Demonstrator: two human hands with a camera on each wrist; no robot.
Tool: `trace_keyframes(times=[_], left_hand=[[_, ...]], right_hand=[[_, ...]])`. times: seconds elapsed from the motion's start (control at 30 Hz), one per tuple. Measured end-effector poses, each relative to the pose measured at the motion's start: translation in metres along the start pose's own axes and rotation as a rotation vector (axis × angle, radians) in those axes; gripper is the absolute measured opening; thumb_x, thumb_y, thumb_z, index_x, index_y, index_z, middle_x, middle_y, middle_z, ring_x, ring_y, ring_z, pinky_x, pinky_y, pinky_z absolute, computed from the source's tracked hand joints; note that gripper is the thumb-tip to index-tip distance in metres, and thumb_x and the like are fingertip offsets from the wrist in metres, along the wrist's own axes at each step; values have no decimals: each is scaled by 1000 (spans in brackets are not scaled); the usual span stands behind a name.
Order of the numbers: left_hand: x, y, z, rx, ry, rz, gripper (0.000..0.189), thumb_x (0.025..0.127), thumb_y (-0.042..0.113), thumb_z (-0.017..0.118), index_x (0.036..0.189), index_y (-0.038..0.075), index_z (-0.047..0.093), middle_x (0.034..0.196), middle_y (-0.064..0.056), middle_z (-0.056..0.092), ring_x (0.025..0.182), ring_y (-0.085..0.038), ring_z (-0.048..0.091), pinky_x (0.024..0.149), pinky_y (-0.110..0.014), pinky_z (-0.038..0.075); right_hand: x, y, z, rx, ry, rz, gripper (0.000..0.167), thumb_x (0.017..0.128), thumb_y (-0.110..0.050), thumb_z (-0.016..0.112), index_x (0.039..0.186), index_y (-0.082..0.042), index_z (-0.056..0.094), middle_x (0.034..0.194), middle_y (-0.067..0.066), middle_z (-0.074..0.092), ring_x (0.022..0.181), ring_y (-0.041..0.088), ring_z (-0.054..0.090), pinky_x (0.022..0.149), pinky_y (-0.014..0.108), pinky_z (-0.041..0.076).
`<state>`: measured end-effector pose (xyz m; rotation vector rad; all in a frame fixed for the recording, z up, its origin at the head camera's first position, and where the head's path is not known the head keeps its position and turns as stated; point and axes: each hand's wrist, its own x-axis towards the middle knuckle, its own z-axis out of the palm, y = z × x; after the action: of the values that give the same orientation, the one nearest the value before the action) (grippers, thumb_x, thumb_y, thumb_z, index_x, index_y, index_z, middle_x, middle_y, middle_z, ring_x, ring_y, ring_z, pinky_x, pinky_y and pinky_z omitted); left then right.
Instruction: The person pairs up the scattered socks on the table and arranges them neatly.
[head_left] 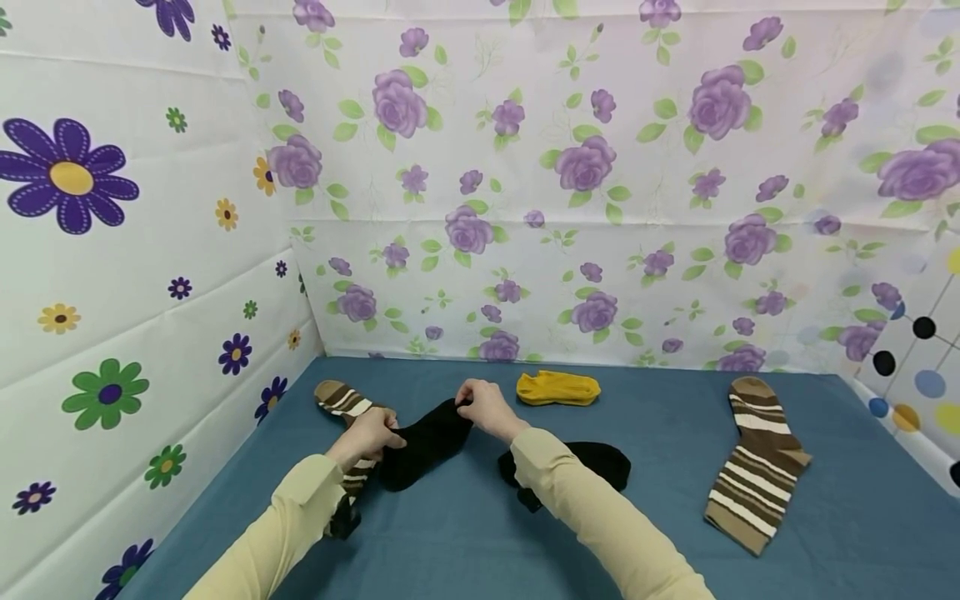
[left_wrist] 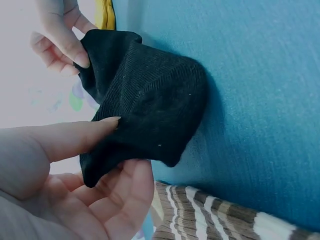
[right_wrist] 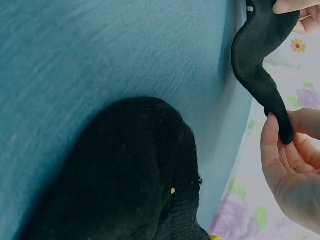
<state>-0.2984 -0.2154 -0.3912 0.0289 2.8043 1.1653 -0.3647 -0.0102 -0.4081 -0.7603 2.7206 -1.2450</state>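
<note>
A short black sock [head_left: 429,443] stretches between both hands just over the blue cloth. My left hand [head_left: 367,435] pinches one end, its thumb on top and fingers beneath in the left wrist view. The other end is pinched between thumb and fingers of my right hand [head_left: 486,407]. Under and beside the left hand lies a brown-and-white striped sock [head_left: 341,398], partly covered by that hand and wrist. A second black sock [head_left: 603,463] lies on the cloth, partly hidden behind the right forearm; it shows large in the right wrist view [right_wrist: 125,175].
A folded yellow sock bundle [head_left: 558,388] lies toward the back of the blue cloth [head_left: 660,533]. Another striped sock [head_left: 761,467] lies flat at the right. Flowered sheets [head_left: 465,183] stand behind, with patterned sheets at both sides.
</note>
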Motion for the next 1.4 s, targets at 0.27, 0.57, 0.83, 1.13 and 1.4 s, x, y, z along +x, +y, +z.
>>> trace_keyframes(times=[0.27, 0.57, 0.83, 1.13, 1.4], left_hand=[[0, 4, 0, -32, 55, -19, 17, 79, -3, 64, 78, 1, 47, 75, -10, 47, 55, -22, 46, 51, -34, 43], [4, 7, 4, -106, 83, -4, 12, 84, 0, 60, 87, 0, 48, 74, -11, 46, 44, -13, 28, 42, -27, 28], [9, 12, 8, -86, 129, 38, 11, 85, 1, 59, 86, 0, 49, 62, -9, 43, 43, -14, 33, 45, -29, 31], [17, 21, 7, -58, 155, 66, 11, 85, 3, 60, 87, 1, 49, 74, -10, 47, 52, -18, 39, 54, -32, 33], [21, 29, 10, -39, 175, 84, 12, 85, 4, 62, 87, 0, 51, 82, -11, 49, 65, -23, 44, 61, -34, 35]], right_hand=[[-1, 2, -5, 49, 47, 49, 7, 84, 1, 62, 87, -4, 58, 79, 7, 50, 54, 18, 52, 50, 27, 45], [-10, 2, -14, 95, 113, 77, 6, 84, 1, 62, 88, -3, 59, 79, 7, 51, 55, 19, 51, 50, 28, 45], [-17, 4, -20, 142, 151, 96, 6, 84, -1, 62, 89, -3, 60, 81, 6, 52, 69, 21, 51, 64, 33, 44], [-19, 8, -29, 276, 184, 148, 6, 84, -1, 62, 89, 0, 59, 76, 10, 52, 70, 37, 56, 65, 42, 48], [-24, 9, -39, 339, 210, 181, 7, 84, 0, 63, 90, 1, 59, 76, 10, 54, 63, 30, 57, 64, 40, 50]])
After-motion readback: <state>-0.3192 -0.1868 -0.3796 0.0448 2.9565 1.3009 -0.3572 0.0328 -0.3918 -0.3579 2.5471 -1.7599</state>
